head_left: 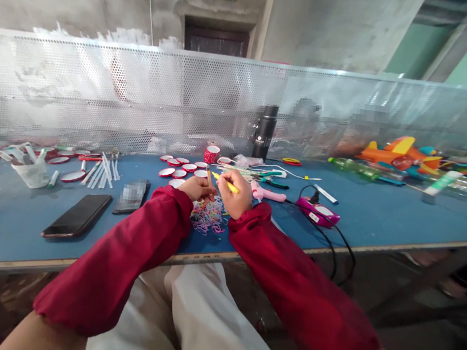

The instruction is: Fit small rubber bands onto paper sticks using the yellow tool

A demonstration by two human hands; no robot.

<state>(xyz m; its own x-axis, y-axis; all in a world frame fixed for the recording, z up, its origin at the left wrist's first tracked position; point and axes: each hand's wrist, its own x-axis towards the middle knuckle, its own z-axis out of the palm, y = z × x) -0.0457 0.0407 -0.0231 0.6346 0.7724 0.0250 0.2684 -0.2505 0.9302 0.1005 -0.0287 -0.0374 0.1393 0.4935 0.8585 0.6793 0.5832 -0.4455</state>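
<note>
My left hand (198, 188) is closed around a thin tan stick (209, 175) that points up and away. In my right hand (237, 197) is a yellow marker (229, 183), its tip angled toward the stick; I cannot tell whether they touch. Below both hands lies a loose pile of small coloured rubber bands (209, 218). Several red-rimmed white round lids (189, 167) are spread just beyond my left hand. A pink glue gun (269, 193) lies right of my right hand, near pliers with green handles (274, 176).
Two phones (77, 216) lie on the blue table (172, 244) at left, near a white cup (31, 174) of markers. A black thermos (265, 133) stands by the perforated metal screen (149, 95). Black cables run from a purple power strip (318, 213) over the table's front edge.
</note>
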